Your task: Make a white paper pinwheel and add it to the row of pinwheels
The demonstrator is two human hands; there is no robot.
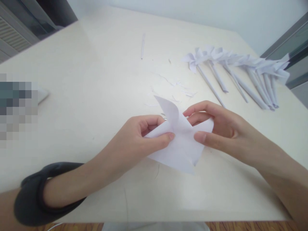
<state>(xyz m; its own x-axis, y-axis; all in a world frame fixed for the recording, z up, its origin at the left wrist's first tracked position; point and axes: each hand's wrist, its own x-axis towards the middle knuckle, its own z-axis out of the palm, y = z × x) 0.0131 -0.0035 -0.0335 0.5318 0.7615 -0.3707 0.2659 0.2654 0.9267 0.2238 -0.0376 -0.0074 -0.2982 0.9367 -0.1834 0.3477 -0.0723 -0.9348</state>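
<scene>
Both hands on the half-folded paper pinwheel (179,141), just above the table (96,96); left hand (141,134) pinching its left flap, right hand (216,128) gripping the right side; finished pinwheels (235,70) lined up far right.

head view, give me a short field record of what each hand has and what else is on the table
left hand: left hand pinches the white paper piece at its left side, thumb on top
right hand: right hand holds the same paper at its right side
paper: folded, one flap curling upward, held just above the table
behind: row of finished paper pinwheels on rolled sticks, far right
scraps: small paper trimmings mid-table
other: a thin white stick lying at the far side
</scene>
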